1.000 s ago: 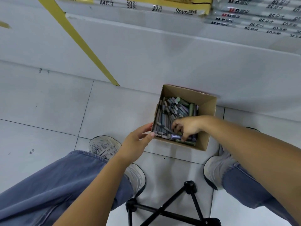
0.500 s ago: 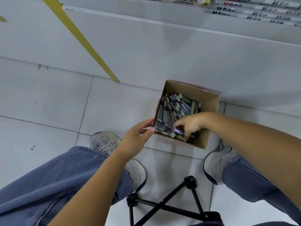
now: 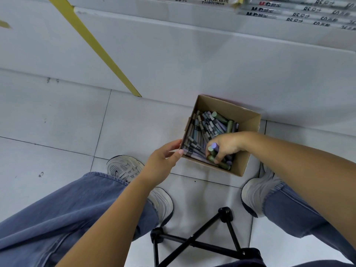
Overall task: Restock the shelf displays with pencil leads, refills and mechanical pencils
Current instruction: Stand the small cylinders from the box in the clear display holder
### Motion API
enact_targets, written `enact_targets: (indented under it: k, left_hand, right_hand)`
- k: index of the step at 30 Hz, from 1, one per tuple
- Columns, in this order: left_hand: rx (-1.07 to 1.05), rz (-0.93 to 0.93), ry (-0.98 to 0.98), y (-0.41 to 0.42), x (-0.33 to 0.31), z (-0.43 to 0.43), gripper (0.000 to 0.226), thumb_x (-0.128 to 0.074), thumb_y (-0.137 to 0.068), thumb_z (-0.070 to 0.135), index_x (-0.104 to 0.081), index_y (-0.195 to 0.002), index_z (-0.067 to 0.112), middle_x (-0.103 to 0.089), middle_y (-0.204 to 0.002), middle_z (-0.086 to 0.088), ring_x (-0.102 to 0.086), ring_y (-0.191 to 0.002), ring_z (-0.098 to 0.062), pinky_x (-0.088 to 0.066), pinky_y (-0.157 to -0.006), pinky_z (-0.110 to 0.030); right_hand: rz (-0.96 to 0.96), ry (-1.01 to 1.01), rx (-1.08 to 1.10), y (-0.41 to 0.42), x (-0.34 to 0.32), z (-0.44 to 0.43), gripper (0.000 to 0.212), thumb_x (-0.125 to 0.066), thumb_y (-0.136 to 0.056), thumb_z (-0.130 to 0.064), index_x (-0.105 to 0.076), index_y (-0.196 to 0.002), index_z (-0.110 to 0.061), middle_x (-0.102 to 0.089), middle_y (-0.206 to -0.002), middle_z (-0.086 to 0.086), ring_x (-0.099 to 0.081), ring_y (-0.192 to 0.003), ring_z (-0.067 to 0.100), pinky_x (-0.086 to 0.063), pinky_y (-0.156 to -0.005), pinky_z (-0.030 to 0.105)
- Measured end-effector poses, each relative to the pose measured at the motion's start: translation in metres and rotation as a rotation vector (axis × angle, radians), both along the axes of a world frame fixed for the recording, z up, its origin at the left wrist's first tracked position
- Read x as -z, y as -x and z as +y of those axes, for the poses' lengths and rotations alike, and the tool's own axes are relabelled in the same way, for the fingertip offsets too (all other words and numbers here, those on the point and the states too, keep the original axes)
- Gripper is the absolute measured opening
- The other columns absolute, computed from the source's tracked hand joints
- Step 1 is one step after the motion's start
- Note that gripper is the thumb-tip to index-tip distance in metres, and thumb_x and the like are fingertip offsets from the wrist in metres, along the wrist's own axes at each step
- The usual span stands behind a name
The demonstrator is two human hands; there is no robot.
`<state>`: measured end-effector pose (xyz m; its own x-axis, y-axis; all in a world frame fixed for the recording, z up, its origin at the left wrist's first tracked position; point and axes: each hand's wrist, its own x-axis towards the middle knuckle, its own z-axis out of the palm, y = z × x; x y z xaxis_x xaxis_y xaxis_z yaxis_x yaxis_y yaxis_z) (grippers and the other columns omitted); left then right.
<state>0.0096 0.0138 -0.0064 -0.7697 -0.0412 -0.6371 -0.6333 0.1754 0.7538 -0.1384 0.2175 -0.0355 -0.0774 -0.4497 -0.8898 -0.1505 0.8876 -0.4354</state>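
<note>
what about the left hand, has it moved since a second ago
No: the left hand stays at the near left corner of the cardboard box, as before.

The right hand (image 3: 224, 146) sits over the near corner of the box (image 3: 248, 120), so the tubes (image 3: 202, 128) under it are hidden. Can't count how many are in its grip, only a lilac cap and a green one poke out. Print on the tubes is way too small to read. No idea if the left hand (image 3: 161, 160) actually touches the box corner or is just beside it. Packs (image 3: 300, 14) up top are cut off by the edge, lettering smeared. Right shoe (image 3: 254, 191) is half behind the forearm. Black stand (image 3: 192, 241) runs off the bottom.
</note>
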Motion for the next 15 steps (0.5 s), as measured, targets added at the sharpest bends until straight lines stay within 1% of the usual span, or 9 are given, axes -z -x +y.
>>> enact_targets:
  k: [2, 5, 6, 7, 8, 9, 11, 13, 15]
  left_hand:
    - [0.004, 0.006, 0.009, 0.0, 0.0, -0.001, 0.031, -0.055, -0.101, 0.03, -0.059, -0.128, 0.045, -0.068, -0.113, 0.031, -0.06, -0.106, 0.013, -0.053, -0.097, -0.033]
    - [0.004, 0.007, 0.038, 0.002, -0.001, -0.001, 0.031, -0.058, -0.099, 0.032, -0.06, -0.128, 0.043, -0.069, -0.115, 0.025, -0.062, -0.101, 0.013, -0.055, -0.093, -0.032]
    - [-0.008, 0.01, 0.058, 0.002, -0.002, 0.0, 0.032, -0.06, -0.098, 0.033, -0.059, -0.129, 0.042, -0.067, -0.119, 0.021, -0.063, -0.102, 0.01, -0.054, -0.092, -0.029]
    - [-0.024, 0.024, 0.096, 0.003, -0.003, 0.001, 0.036, -0.063, -0.096, 0.034, -0.057, -0.131, 0.04, -0.064, -0.123, 0.018, -0.062, -0.103, 0.008, -0.053, -0.089, -0.023]
    - [-0.041, 0.053, 0.15, 0.003, -0.005, 0.003, 0.039, -0.065, -0.095, 0.034, -0.055, -0.133, 0.039, -0.06, -0.125, 0.017, -0.059, -0.105, 0.007, -0.049, -0.083, -0.015]
    - [-0.058, 0.098, 0.203, 0.004, -0.009, 0.006, 0.042, -0.067, -0.093, 0.034, -0.054, -0.133, 0.039, -0.057, -0.124, 0.019, -0.056, -0.105, 0.009, -0.046, -0.077, -0.009]
    - [-0.078, 0.204, 0.251, 0.007, -0.019, 0.013, 0.041, -0.069, -0.092, 0.032, -0.054, -0.129, 0.043, -0.051, -0.119, 0.024, -0.052, -0.102, 0.016, -0.045, -0.073, -0.002]
    - [-0.058, 0.266, 0.259, 0.009, -0.026, 0.017, 0.038, -0.069, -0.092, 0.029, -0.053, -0.119, 0.05, -0.051, -0.117, 0.023, -0.052, -0.101, 0.016, -0.042, -0.074, 0.001]
    - [-0.056, 0.26, 0.279, 0.009, -0.027, 0.017, 0.035, -0.068, -0.093, 0.028, -0.055, -0.122, 0.044, -0.054, -0.12, 0.016, -0.056, -0.098, 0.009, -0.041, -0.072, 0.002]
  right_hand:
    - [0.028, 0.058, 0.086, 0.0, -0.004, 0.001, 0.028, -0.076, -0.081, -0.017, -0.065, -0.104, -0.028, -0.068, -0.105, 0.007, -0.063, -0.085, 0.026, -0.053, -0.077, 0.038]
    - [0.069, 0.153, 0.29, 0.002, -0.017, 0.004, 0.022, -0.075, -0.083, -0.014, -0.066, -0.098, -0.027, -0.065, -0.09, 0.016, -0.057, -0.067, 0.028, -0.048, -0.066, 0.034]
    - [0.102, 0.19, 0.35, 0.003, -0.023, 0.005, 0.019, -0.075, -0.083, -0.015, -0.066, -0.096, -0.025, -0.064, -0.087, 0.02, -0.058, -0.068, 0.031, -0.048, -0.069, 0.035]
    - [0.134, 0.228, 0.406, 0.004, -0.03, 0.007, 0.015, -0.075, -0.083, -0.017, -0.067, -0.095, -0.023, -0.065, -0.091, 0.023, -0.061, -0.074, 0.035, -0.05, -0.077, 0.038]
    - [0.155, 0.266, 0.461, 0.004, -0.038, 0.01, 0.014, -0.075, -0.083, -0.02, -0.067, -0.095, -0.02, -0.068, -0.097, 0.021, -0.065, -0.085, 0.036, -0.051, -0.086, 0.041]
    - [0.166, 0.3, 0.515, 0.004, -0.046, 0.012, 0.014, -0.075, -0.083, -0.021, -0.068, -0.095, -0.019, -0.071, -0.1, 0.015, -0.067, -0.093, 0.03, -0.051, -0.092, 0.041]
    - [0.187, 0.354, 0.597, 0.002, -0.06, 0.017, 0.014, -0.075, -0.082, -0.021, -0.069, -0.095, -0.018, -0.074, -0.098, 0.0, -0.069, -0.093, 0.012, -0.051, -0.087, 0.032]
    - [0.214, 0.37, 0.624, -0.002, -0.07, 0.021, 0.014, -0.075, -0.083, -0.019, -0.069, -0.096, -0.018, -0.075, -0.092, -0.007, -0.069, -0.079, -0.001, -0.048, -0.078, 0.024]
    - [0.246, 0.356, 0.624, -0.006, -0.074, 0.023, 0.014, -0.074, -0.084, -0.02, -0.069, -0.097, -0.022, -0.075, -0.093, -0.005, -0.065, -0.064, -0.006, -0.047, -0.068, 0.02]
